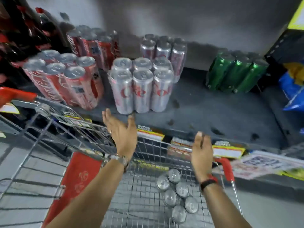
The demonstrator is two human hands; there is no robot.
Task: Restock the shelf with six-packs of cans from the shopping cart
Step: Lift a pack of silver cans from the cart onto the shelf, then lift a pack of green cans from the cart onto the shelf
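Note:
A silver six-pack (141, 86) stands upright at the front of the dark shelf (213, 112), with a second silver six-pack (164, 48) behind it. Two red six-packs (65, 79) (93, 45) stand to the left, and a green six-pack (235, 73) sits at the right. In the wire shopping cart (139, 195) one more silver six-pack (177, 195) remains, seen from its tops. My left hand (121, 132) and my right hand (201, 153) hover open above the cart, just below the front silver pack, touching nothing.
Dark bottles (24, 30) fill the shelf's far left. Blue and yellow bags (292, 89) lie at the right end beside a black shelf post (284, 48). Yellow price labels (227, 151) line the shelf edge. The cart's red handle (14, 94) sticks out at left.

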